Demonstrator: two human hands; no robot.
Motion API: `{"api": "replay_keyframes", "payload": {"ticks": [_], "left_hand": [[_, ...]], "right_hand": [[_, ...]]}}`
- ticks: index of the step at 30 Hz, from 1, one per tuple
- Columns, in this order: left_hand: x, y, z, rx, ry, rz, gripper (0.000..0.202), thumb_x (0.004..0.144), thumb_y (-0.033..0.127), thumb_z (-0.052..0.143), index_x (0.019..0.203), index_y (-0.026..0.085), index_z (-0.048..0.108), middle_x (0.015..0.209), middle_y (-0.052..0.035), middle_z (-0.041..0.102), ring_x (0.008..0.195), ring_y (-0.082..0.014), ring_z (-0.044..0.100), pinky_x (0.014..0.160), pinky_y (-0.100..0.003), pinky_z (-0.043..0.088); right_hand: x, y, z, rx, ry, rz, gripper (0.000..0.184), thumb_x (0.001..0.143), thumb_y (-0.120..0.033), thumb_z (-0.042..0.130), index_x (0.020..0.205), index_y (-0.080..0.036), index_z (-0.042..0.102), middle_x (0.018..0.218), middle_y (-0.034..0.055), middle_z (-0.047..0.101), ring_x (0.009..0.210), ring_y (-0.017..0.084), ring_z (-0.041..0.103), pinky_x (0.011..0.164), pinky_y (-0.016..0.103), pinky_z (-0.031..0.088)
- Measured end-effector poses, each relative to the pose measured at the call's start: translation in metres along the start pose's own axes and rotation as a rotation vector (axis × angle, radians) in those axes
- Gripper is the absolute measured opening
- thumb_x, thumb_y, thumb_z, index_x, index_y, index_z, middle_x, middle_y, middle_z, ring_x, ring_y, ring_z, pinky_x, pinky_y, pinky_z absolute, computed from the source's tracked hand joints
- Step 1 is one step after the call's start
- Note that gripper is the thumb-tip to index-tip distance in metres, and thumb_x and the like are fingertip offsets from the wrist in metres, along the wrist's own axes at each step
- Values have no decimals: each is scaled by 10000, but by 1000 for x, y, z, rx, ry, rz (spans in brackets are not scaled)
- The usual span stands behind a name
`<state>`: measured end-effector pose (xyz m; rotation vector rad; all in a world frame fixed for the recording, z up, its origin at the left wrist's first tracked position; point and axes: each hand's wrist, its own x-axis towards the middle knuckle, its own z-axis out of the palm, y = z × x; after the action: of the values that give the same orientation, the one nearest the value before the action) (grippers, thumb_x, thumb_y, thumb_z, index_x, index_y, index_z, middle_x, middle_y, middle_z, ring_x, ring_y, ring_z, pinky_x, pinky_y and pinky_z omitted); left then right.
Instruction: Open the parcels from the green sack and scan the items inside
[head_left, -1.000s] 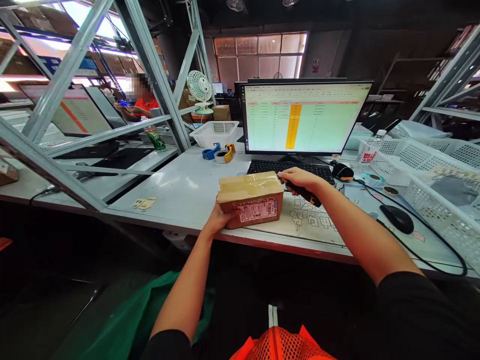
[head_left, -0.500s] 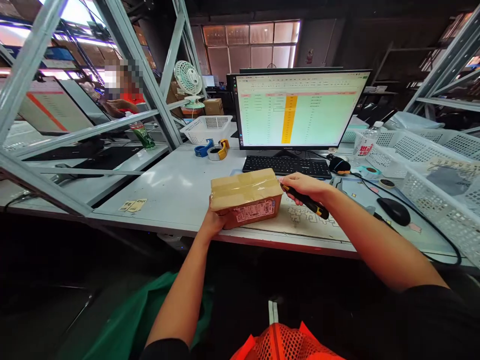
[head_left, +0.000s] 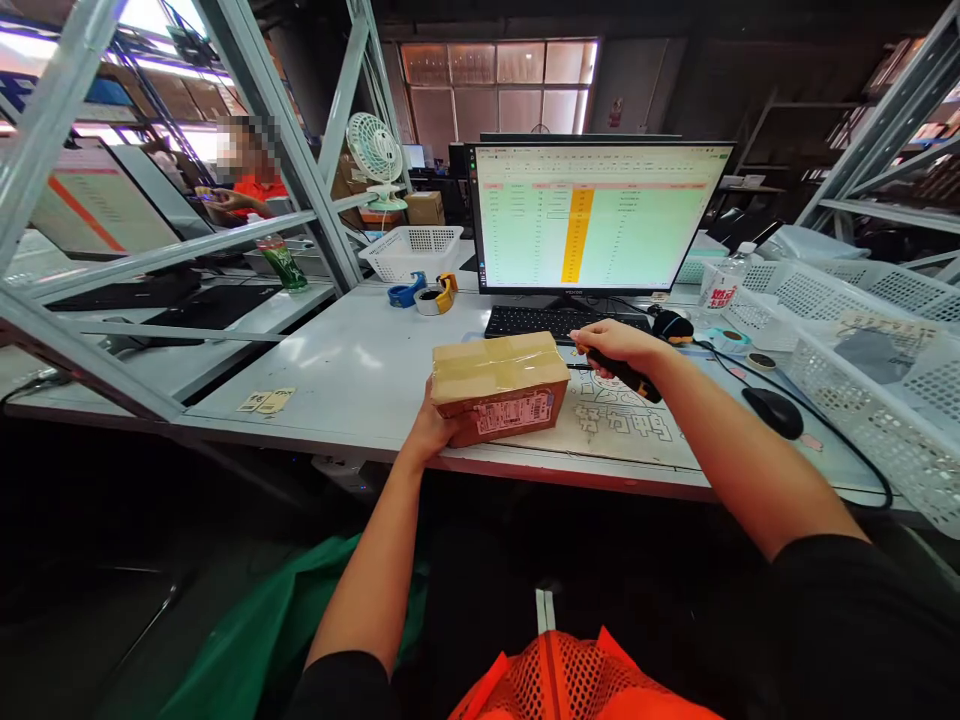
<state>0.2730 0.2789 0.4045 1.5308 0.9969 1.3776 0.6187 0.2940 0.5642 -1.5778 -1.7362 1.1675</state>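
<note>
A taped cardboard box (head_left: 501, 385) with a printed label on its front side sits at the desk's front edge. My left hand (head_left: 433, 428) grips its left end, with part of the fingers hidden behind and beneath it. To the right of the box, my right hand (head_left: 619, 345) is closed around a black and yellow utility knife (head_left: 628, 377). The knife's thin blade points left, close to the box's right side; whether it touches the cardboard I cannot tell. Clear tape runs along the top of the box.
Behind the box stand a keyboard (head_left: 525, 321) and a monitor (head_left: 600, 220). Two tape dispensers (head_left: 435, 298) lie back left near a white basket (head_left: 412, 254). On the right are a mouse (head_left: 772, 412), its cable and white baskets (head_left: 877, 420). A person (head_left: 251, 185) sits beyond the metal frame.
My right hand has drawn the knife slightly right, away from the box's corner, and the blade now shows. The box has shifted a little and turned in my left hand.
</note>
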Motion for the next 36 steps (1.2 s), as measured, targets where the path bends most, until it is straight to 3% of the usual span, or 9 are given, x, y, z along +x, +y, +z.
{"api": "replay_keyframes", "payload": {"ticks": [6, 12, 18, 22, 26, 28, 31, 34, 36], "left_hand": [[1, 1, 0, 21, -1, 31, 1231, 571, 595, 983, 1533, 143, 362, 1512, -256, 592, 1417, -444, 569, 1192, -598, 482], [2, -8, -1, 57, -12, 62, 1192, 604, 620, 964, 1533, 148, 384, 1411, -225, 670, 1293, -419, 663, 1086, -569, 583], [3, -19, -4, 91, 56, 57, 1122, 678, 570, 931, 1542, 135, 361, 1432, -224, 653, 1330, -388, 643, 1149, -568, 526], [4, -19, -4, 59, 3, 62, 1160, 675, 525, 952, 1585, 139, 345, 1482, -233, 625, 1383, -397, 608, 1186, -566, 496], [5, -16, -4, 20, -54, 42, 1210, 642, 549, 972, 1601, 145, 357, 1523, -239, 596, 1394, -417, 596, 1184, -583, 501], [6, -15, -5, 30, -78, 51, 1222, 627, 575, 976, 1592, 132, 372, 1521, -242, 596, 1396, -421, 593, 1192, -584, 493], [5, -12, -6, 14, -103, 47, 1281, 622, 578, 979, 1622, 123, 322, 1479, -241, 625, 1363, -418, 617, 1171, -580, 508], [3, -11, -5, 5, -104, 11, 1323, 635, 569, 971, 1657, 118, 263, 1429, -235, 658, 1289, -411, 662, 1106, -563, 557], [2, -11, -5, -5, -94, 11, 1321, 646, 555, 967, 1669, 127, 251, 1436, -222, 656, 1282, -404, 667, 1096, -545, 568]], "right_hand": [[18, -2, 15, 44, -94, 37, 391, 1092, -485, 546, 821, -207, 590, 533, -5, 579, 381, 118, 512, 377, 233, 439], [-3, 2, 21, 91, -103, 36, 422, 1091, -519, 527, 809, -207, 564, 527, -15, 561, 384, 114, 503, 374, 222, 450], [-31, 13, 36, 114, -120, 18, 455, 1048, -596, 552, 799, -216, 536, 561, -19, 560, 399, 111, 499, 385, 231, 456], [-50, 25, 20, 28, -151, 2, 494, 999, -684, 563, 811, -228, 523, 577, -25, 551, 420, 126, 503, 421, 262, 456], [-50, 1, -1, -440, 138, -270, 449, 1041, -593, 519, 801, -218, 575, 636, 15, 611, 531, 150, 559, 536, 286, 423], [-40, -32, 12, -801, 255, -457, 381, 1069, -490, 516, 864, -208, 671, 759, 60, 708, 688, 188, 646, 628, 305, 417], [-22, -90, 66, -1230, 129, -606, 352, 1098, -430, 501, 1042, -210, 770, 986, 119, 790, 901, 265, 723, 694, 333, 418], [-6, -130, 120, -1394, -30, -682, 371, 1111, -390, 481, 1123, -198, 798, 1037, 155, 799, 945, 295, 743, 696, 344, 434], [1, -141, 138, -1424, -73, -721, 361, 1109, -351, 484, 1131, -196, 809, 1029, 159, 801, 938, 294, 747, 688, 345, 440]]}}
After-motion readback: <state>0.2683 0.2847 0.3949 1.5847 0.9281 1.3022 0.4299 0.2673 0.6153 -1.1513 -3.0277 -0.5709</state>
